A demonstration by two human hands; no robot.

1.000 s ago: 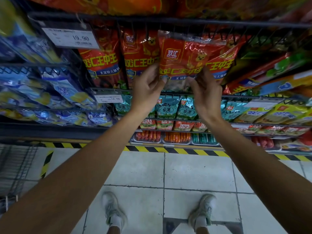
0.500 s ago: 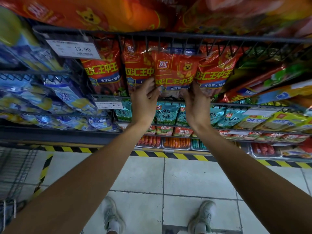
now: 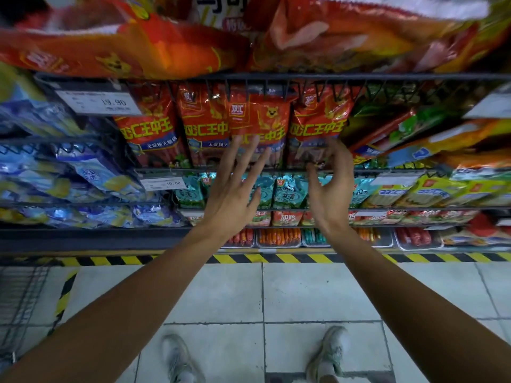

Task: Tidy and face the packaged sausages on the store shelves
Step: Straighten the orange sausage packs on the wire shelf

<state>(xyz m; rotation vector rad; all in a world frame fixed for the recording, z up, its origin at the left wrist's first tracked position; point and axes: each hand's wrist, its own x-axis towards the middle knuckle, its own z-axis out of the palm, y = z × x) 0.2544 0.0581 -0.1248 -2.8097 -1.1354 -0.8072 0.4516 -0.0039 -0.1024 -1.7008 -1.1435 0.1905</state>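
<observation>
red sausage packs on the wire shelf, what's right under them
Below the red sausage packs sits a row of teal packs; both hands cover part of it.

Red sausage packs (image 3: 260,125) stand edge to edge, no gap between them. Wire shelf lip (image 3: 276,170) bars their bottoms; overhead rack (image 3: 276,78) hems in the tops. Open air in front, where left hand (image 3: 235,189) and right hand (image 3: 330,186) hover.

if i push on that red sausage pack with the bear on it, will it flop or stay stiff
The red pack would probably bend a little: it is a glossy, crinkled film bag, so likely slippery too. The sausages showing through its clear bottom should stiffen it lengthwise. Neighbouring packs on both sides likely keep it upright.
</observation>
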